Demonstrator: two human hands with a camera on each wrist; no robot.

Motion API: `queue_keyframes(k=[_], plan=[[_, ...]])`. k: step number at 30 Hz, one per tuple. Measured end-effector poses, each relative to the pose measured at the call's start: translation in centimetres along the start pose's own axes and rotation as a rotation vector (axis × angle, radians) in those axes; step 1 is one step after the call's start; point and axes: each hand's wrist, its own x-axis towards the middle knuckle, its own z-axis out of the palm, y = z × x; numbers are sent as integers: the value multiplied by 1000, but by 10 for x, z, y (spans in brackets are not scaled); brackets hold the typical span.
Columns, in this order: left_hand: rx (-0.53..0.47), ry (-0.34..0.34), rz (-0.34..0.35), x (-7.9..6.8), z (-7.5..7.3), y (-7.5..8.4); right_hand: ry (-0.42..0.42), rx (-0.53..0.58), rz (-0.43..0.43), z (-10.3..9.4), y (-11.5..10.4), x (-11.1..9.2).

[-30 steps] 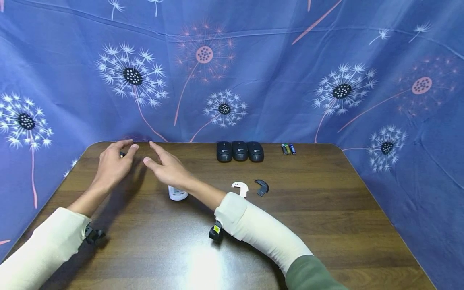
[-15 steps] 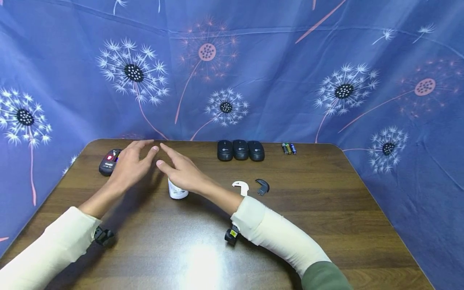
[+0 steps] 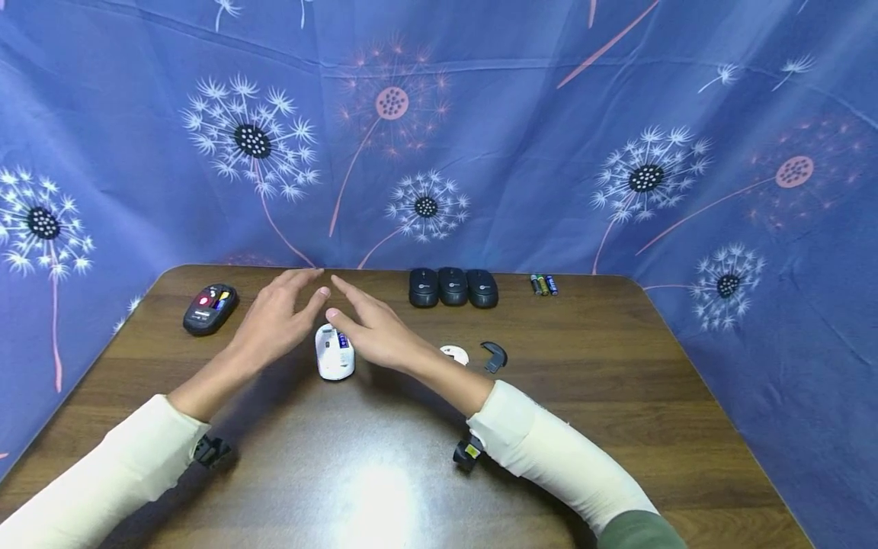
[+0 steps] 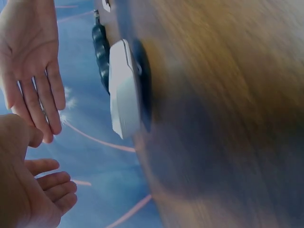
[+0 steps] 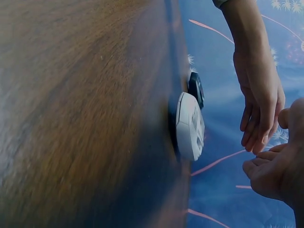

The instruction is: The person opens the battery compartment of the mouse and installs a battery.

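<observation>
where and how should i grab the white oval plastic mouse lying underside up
I'd pinch the white oval plastic mouse by its two long sides near mid-length, coming down from above. It lies underside up, its length running front to back in the head view, so the curved side walls should offer opposing faces to squeeze.

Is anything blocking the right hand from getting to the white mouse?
No, nothing visible is in the way. The wrist views show just a gap between the right hand and the white mouse. The left hand is off to the other side, not between them.
</observation>
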Motion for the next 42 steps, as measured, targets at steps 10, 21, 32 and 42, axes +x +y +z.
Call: queue_keyframes(k=[10,21,32,42], plan=[[28,-77,26,3,15,20,-3,-48,10,-19,15,-13],[105,-166,79,12,34,28,7,-110,87,-40,44,-31],[77,-233,38,21,48,42,17,-124,118,-61,61,-41],[-16,-242,-43,37,65,48,59,-153,147,-76,73,-45]])
